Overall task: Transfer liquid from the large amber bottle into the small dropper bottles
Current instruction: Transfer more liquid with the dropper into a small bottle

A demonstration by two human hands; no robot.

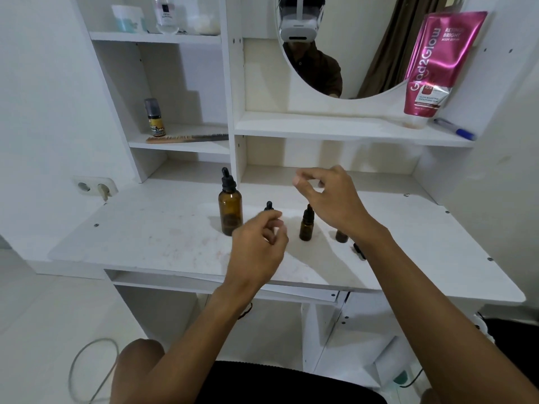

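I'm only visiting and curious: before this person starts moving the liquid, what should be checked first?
1. Large amber bottle upright: ok.
2. Its dropper cap removed: not ok, it is on.
3. Middle small bottle opened: not ok, capped.
4. Right small bottle opened: cannot tell, the arm hides its top.
5. Right hand free: ok, fingers hold nothing.
6. Left hand free: cannot tell, it covers the left small bottle.

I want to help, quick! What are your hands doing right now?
Left hand: curled in front of a small bottle; grip cannot be told.
Right hand: loosely curled, holding nothing.
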